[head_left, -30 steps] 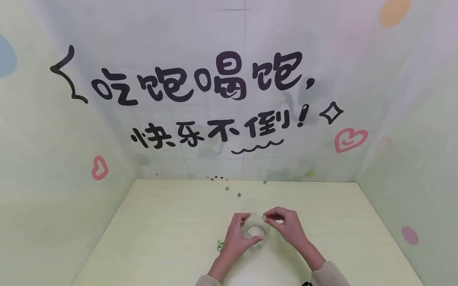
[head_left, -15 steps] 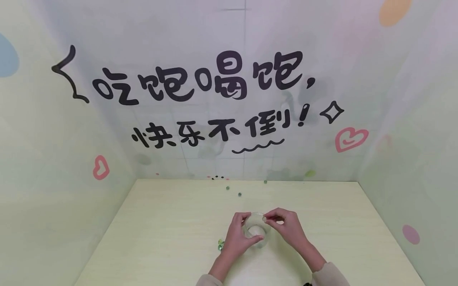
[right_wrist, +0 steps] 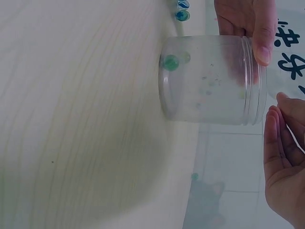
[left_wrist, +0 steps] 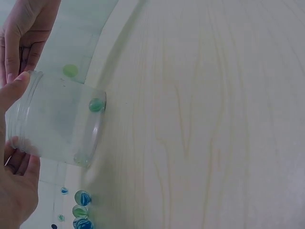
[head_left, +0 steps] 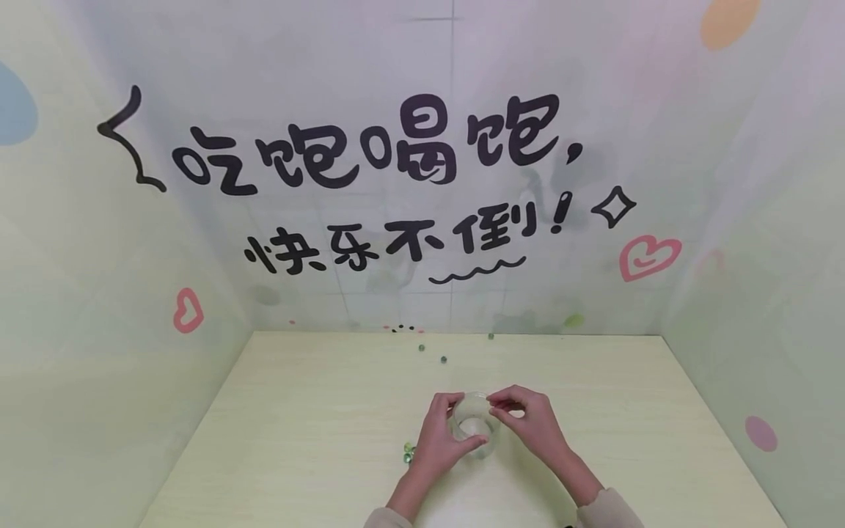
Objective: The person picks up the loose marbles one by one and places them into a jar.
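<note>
In the head view my left hand grips a clear, wide-mouthed jar with its thumb on the near side and fingers on the far side. The jar stands upright on the table. Through its wall, a green marble shows near the base in the left wrist view, and a green marble in the right wrist view. My right hand is at the right of the jar's mouth, its thumb and fingertips slightly parted. In the right wrist view, no marble shows between those fingertips.
Several loose marbles lie in a cluster left of my left hand. Farther back on the pale wooden table are three more, one being a dark marble. Printed walls enclose the table at the back and sides.
The marble pinched between my right thumb and fingers at the jar's rim no longer shows there; those fingertips have parted slightly. My left hand keeps its grip on the jar.
</note>
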`<state>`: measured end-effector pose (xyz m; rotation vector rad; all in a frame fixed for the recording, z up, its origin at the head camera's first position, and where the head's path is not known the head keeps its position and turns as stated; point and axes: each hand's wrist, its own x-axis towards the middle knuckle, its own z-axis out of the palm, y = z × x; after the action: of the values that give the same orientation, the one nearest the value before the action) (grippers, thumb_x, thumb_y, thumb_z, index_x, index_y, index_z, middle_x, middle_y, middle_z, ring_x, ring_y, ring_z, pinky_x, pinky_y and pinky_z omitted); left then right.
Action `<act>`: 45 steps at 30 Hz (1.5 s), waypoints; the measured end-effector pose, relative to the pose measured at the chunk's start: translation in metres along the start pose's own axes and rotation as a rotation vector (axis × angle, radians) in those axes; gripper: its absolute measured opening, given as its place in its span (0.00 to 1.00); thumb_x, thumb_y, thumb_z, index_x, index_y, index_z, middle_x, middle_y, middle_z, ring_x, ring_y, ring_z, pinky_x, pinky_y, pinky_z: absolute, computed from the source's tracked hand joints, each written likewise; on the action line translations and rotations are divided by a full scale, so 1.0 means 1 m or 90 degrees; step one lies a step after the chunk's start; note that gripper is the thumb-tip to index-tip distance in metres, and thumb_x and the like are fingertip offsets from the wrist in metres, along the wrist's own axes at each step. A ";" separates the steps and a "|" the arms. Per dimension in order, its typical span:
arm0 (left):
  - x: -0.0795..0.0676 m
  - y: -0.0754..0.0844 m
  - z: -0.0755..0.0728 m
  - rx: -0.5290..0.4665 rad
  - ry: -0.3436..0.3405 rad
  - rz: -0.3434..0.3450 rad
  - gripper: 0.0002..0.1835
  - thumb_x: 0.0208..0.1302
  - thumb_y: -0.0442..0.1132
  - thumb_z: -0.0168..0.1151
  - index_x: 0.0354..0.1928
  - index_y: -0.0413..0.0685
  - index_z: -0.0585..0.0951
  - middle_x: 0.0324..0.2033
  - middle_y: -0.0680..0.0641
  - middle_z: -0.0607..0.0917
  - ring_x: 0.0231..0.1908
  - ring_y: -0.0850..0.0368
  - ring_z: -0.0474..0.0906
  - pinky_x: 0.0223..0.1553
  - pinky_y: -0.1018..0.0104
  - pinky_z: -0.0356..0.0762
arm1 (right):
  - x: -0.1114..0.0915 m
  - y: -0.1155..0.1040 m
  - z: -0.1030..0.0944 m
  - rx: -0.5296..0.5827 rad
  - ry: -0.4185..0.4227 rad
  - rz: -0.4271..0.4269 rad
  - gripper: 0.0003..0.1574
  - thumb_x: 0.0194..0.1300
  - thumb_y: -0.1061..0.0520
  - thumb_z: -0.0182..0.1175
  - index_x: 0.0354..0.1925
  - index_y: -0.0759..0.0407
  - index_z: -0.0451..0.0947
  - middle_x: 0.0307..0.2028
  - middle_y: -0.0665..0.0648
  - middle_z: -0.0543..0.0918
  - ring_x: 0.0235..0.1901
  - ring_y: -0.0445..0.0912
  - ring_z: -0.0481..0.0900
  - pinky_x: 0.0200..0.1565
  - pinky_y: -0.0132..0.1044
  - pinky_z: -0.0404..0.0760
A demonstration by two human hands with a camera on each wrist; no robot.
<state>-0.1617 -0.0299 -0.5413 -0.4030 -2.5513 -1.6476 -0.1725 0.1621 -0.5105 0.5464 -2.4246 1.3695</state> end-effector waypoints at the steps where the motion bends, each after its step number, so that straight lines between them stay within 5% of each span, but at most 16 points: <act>1: 0.000 0.000 0.000 0.000 0.001 0.001 0.39 0.47 0.43 0.81 0.59 0.40 0.71 0.55 0.44 0.75 0.60 0.43 0.75 0.64 0.53 0.76 | 0.000 0.000 0.000 -0.001 0.004 -0.004 0.12 0.52 0.71 0.71 0.36 0.61 0.85 0.32 0.54 0.88 0.31 0.34 0.83 0.35 0.30 0.87; 16: 0.000 0.000 0.001 -0.003 0.004 -0.006 0.39 0.47 0.43 0.81 0.59 0.40 0.71 0.56 0.43 0.75 0.60 0.42 0.76 0.64 0.54 0.76 | -0.001 0.000 -0.005 0.005 0.020 -0.004 0.12 0.54 0.69 0.71 0.39 0.64 0.85 0.35 0.58 0.89 0.33 0.46 0.86 0.37 0.35 0.88; 29: 0.000 0.001 0.000 0.008 0.000 -0.011 0.39 0.47 0.44 0.81 0.58 0.41 0.71 0.55 0.44 0.75 0.60 0.43 0.76 0.64 0.53 0.76 | 0.002 -0.040 -0.021 0.016 0.001 0.009 0.12 0.53 0.73 0.69 0.39 0.72 0.83 0.35 0.66 0.87 0.34 0.58 0.85 0.38 0.43 0.89; 39: 0.000 0.001 0.000 0.021 0.000 -0.011 0.39 0.47 0.45 0.81 0.58 0.42 0.71 0.56 0.45 0.75 0.60 0.44 0.76 0.64 0.54 0.76 | 0.004 -0.032 -0.019 0.012 0.009 0.021 0.12 0.53 0.72 0.70 0.39 0.70 0.83 0.35 0.64 0.88 0.34 0.55 0.86 0.38 0.45 0.89; 45: 0.000 0.001 0.000 0.043 0.006 -0.008 0.40 0.46 0.48 0.81 0.58 0.43 0.71 0.56 0.46 0.76 0.59 0.45 0.77 0.62 0.51 0.77 | 0.003 -0.002 -0.010 0.015 0.016 0.026 0.14 0.53 0.67 0.72 0.41 0.65 0.84 0.36 0.59 0.88 0.34 0.51 0.86 0.39 0.41 0.89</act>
<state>-0.1616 -0.0300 -0.5404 -0.3741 -2.5990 -1.5583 -0.1734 0.1691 -0.5031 0.4864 -2.4156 1.4137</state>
